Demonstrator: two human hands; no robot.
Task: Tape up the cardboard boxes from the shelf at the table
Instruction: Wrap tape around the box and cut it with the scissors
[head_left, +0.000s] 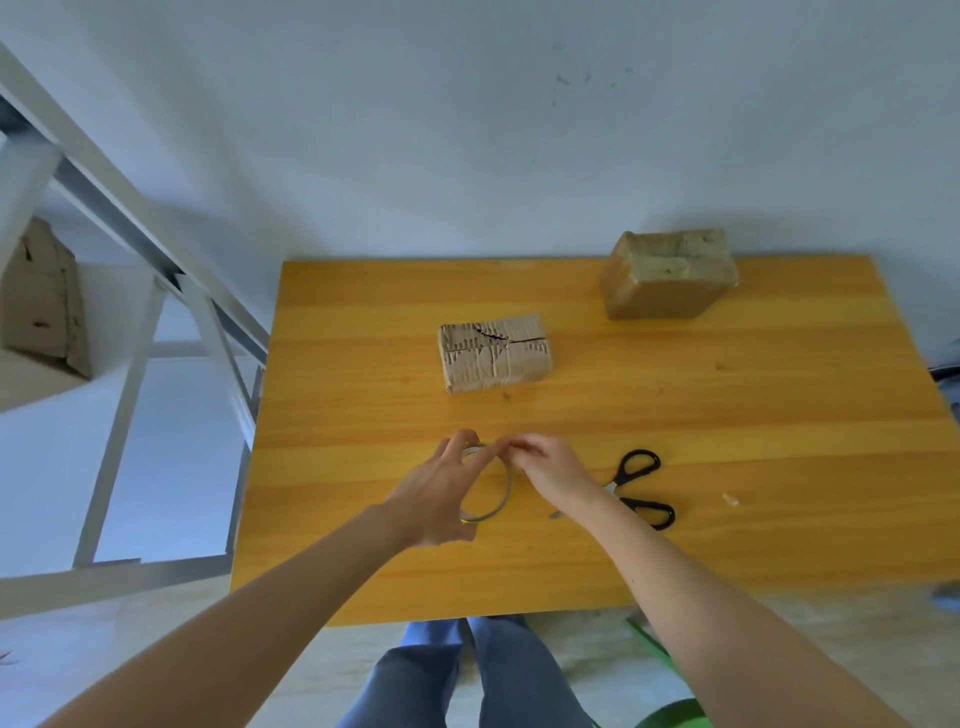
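Note:
A thin roll of tape (500, 496) stands on edge near the front middle of the wooden table (727, 415). My left hand (441, 493) holds the roll from the left, fingers along its top. My right hand (543, 465) pinches at the roll's top edge with its fingertips. A small worn cardboard box (493, 352), its top cracked, lies beyond the hands at mid-table. A second, taped brown box (667, 274) sits at the far right of the table by the wall.
Black-handled scissors (641, 488) lie just right of my right hand. A small scrap (731, 500) lies further right. A white metal shelf (119, 218) stands left of the table and holds another cardboard box (44, 306). A green chair (670, 712) is below the table's front edge.

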